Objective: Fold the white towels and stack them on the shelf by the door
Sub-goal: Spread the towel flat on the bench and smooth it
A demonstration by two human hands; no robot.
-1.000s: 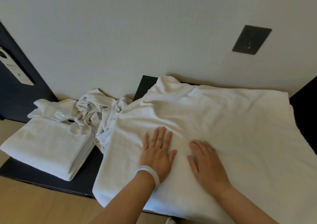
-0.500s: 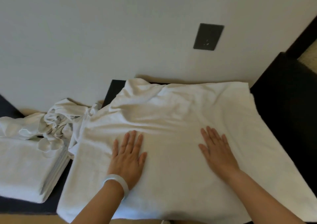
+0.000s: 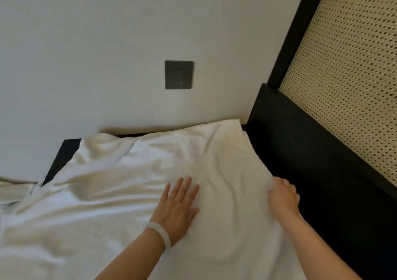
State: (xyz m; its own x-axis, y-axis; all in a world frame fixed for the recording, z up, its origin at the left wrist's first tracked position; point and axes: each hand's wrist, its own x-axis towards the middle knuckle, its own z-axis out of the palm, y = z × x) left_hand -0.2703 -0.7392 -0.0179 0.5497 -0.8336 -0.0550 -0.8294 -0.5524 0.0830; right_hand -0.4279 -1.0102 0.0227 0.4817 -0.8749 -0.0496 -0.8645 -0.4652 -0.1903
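White towel (image 3: 129, 193) on dark shelf (image 3: 62, 157), L hand (image 3: 176, 206) flat, fingers wide, R hand (image 3: 283, 198) gripping rt edge

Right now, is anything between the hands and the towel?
No, nothing. The left hand lies flat on the white towel, and the right hand curls over its right edge.

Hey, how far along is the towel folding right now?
Done: the towel is spread over the dark shelf, though wrinkled; no finished fold or stack shows in this view.
In hand: the left hand presses flat on it while the right hand curls its fingers on the right edge.
Left: folding this towel, the crumpled cloth at the far left, and stacking.
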